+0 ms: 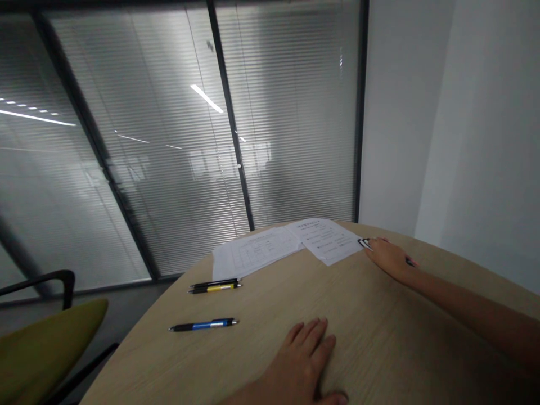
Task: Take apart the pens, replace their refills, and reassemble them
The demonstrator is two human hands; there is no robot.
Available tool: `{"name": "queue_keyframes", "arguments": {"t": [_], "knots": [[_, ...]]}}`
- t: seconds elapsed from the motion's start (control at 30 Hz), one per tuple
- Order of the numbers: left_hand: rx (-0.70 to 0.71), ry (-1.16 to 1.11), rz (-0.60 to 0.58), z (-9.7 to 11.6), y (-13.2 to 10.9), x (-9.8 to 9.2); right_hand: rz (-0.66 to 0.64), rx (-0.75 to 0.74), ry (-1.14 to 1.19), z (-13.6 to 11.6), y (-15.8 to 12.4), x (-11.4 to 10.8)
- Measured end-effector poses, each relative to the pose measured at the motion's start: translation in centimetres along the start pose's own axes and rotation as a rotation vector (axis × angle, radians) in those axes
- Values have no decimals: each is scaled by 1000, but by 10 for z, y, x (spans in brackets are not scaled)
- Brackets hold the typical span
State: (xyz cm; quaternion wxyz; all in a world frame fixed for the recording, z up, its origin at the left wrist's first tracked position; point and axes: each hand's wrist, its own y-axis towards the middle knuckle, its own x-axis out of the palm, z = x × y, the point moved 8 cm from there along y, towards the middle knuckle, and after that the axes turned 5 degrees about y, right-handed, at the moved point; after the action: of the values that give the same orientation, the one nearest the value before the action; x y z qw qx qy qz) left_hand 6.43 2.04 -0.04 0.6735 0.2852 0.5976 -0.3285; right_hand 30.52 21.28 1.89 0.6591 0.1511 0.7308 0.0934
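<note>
My left hand (295,363) lies flat on the pale wood-grain table (379,332) at the bottom of the view, fingers spread and holding nothing. My right hand (388,259) reaches in from the right along the far table edge. Its fingertips touch a small black-and-white object (364,243), too small to name, right beside a printed paper sheet (328,241). A second printed sheet (255,253) overlaps that one on the left. Nearer my left hand lies a blue mechanical pen (203,324). Beyond it are a black pen (215,282) and a yellow-and-black pen (215,288), side by side.
The table's curved edge runs from lower left up to the far right. An olive-green chair (42,343) with black armrests stands beyond the left edge. A glass partition with blinds (169,140) and a white wall (422,112) rise behind the table.
</note>
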Motion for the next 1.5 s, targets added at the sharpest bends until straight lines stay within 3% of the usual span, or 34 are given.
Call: {"name": "queue_keyframes", "arguments": {"t": [0.17,0.37,0.53,0.77,1.03,1.27,1.4,1.5], "knots": [[-2,24,-20,2,1,-2,27,-171,32,-26,-42,-11],[-18,44,-22,3,1,-3,53,-585,264,-82,-148,-34],[-33,73,-21,4,0,-5,-85,-734,449,-103,-202,-44],[-3,91,-5,4,0,-4,-369,-646,491,-105,-201,-30],[72,161,-2,5,-4,-13,-349,-723,487,-107,-201,-26],[105,400,73,-12,1,-30,-375,-748,392,-109,-202,-29],[12,501,30,-31,3,-46,-322,-751,463,-107,-201,-31],[-202,455,-46,-62,-8,-60,-305,-740,504,-105,-201,-32]]}}
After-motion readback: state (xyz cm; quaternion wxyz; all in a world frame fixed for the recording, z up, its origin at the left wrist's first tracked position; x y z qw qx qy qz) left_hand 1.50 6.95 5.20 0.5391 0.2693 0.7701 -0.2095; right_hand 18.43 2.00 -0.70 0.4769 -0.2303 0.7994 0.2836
